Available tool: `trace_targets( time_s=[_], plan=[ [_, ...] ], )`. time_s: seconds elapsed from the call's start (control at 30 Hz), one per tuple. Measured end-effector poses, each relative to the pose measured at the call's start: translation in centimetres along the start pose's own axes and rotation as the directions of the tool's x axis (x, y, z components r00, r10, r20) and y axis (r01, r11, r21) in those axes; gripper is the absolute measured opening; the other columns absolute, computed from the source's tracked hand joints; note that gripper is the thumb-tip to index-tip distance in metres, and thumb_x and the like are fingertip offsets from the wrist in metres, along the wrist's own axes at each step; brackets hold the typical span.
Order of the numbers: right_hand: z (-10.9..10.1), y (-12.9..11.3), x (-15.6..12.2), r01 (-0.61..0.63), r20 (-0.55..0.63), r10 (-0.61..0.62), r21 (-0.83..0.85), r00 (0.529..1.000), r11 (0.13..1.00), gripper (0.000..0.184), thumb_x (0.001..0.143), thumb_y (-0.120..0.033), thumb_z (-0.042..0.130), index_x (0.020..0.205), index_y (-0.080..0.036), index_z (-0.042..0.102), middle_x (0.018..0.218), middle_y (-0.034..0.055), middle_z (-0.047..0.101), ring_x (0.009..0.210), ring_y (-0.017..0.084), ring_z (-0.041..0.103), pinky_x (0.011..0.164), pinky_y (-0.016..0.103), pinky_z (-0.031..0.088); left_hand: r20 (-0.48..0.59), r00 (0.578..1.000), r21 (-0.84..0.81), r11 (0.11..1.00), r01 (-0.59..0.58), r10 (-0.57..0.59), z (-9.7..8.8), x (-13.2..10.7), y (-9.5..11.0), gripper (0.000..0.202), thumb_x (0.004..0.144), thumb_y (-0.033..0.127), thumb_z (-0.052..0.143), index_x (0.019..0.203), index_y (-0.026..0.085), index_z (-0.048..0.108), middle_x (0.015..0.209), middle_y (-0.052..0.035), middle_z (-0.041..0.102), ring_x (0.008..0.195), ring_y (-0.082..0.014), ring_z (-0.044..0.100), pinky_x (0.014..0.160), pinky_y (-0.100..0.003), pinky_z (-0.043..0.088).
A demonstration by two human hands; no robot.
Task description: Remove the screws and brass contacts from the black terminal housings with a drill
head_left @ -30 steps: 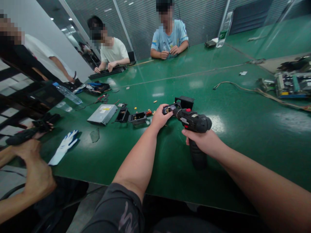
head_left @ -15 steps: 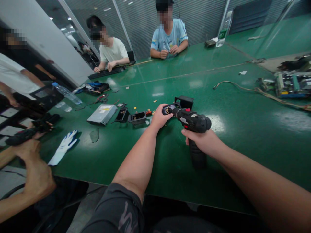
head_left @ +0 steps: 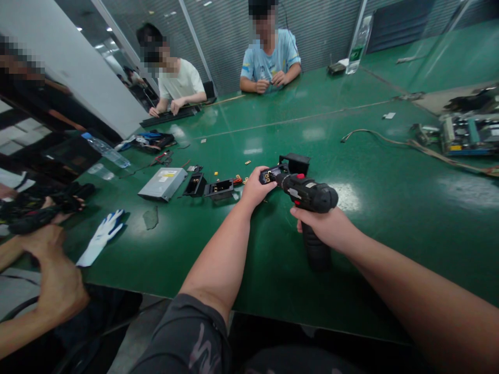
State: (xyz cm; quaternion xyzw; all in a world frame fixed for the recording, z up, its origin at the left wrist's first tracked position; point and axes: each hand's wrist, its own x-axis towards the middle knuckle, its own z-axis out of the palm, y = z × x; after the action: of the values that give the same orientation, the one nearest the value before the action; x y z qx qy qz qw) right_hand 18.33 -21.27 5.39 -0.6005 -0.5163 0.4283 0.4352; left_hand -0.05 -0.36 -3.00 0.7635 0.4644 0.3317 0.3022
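The right hand (head_left: pixel 323 228) closes firmly around a black cordless drill (head_left: pixel 307 193), its grip hanging down over the green bench (head_left: pixel 374 270), while the left hand (head_left: pixel 255 189) clasps a small black housing with brass contacts (head_left: pixel 271 175) to the drill's nose, seemingly to steady it. Just beyond the drill sits a black plastic cover (head_left: pixel 295 164); left of the drill lie open black cases (head_left: pixel 219 189), a silver optical drive (head_left: pixel 162 184) and a white glove (head_left: pixel 100 238), with a circuit board (head_left: pixel 468 136) well right

The left forearm (head_left: pixel 218 254) and right forearm (head_left: pixel 409 275) are extended forward, bare and angled toward each other. The left hand (head_left: pixel 255 188) is held curled and closed, and the right hand (head_left: pixel 323 227) is closed in a grip just beside it.
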Motion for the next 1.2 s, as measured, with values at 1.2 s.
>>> trace_targets(
  time_s=[1.2],
  plan=[
    [-0.03, 0.06, -0.10, -0.049, 0.030, 0.046, 0.082, 0.998, 0.995, 0.031, 0.084, -0.048, 0.083, 0.069, -0.027, 0.067, 0.064, 0.0059, 0.074, 0.062, 0.025, 0.070, 0.066, 0.042, 0.058, -0.001, 1.000, -0.009, 1.000, -0.014, 0.014, 0.07, 0.00, -0.05, 0.060, 0.087, 0.025, 0.087, 0.143, 0.028, 0.067, 0.144, -0.0061, 0.079, 0.134, -0.0290, 0.075, 0.123, -0.047, 0.055]
  ],
)
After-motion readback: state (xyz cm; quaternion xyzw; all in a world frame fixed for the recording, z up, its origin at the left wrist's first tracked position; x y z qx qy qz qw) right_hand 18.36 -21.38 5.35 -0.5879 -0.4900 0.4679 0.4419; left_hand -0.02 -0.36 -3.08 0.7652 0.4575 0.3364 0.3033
